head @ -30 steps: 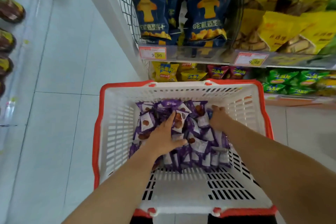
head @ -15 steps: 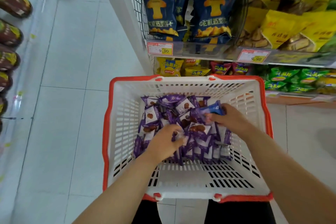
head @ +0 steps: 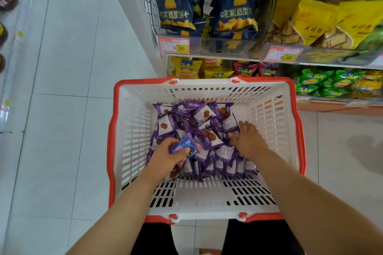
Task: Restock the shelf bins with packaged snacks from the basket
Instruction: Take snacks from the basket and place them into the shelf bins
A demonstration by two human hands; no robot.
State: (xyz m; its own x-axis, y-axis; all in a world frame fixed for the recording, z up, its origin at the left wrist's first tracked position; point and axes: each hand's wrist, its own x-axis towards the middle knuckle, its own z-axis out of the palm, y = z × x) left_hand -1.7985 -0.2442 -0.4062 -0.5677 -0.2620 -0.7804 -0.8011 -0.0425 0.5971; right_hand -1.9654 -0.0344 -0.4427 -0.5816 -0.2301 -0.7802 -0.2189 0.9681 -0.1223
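Head view: white basket (head: 132, 143) with an orange rim on the floor, just in front of the shelf (head: 228, 51). Purple snack packets (head: 209, 141) heaped across the basket's far half, the near half of its slotted bottom bare. Left hand (head: 167, 157) at the heap's left edge, fingers and thumb curled around a blue packet (head: 184, 146). Right hand (head: 247, 141) at the heap's right edge, fingers spread flat on the purple packets. Above, dark blue bags (head: 236, 4) and yellow bags (head: 319, 20) behind price tags (head: 174, 45).
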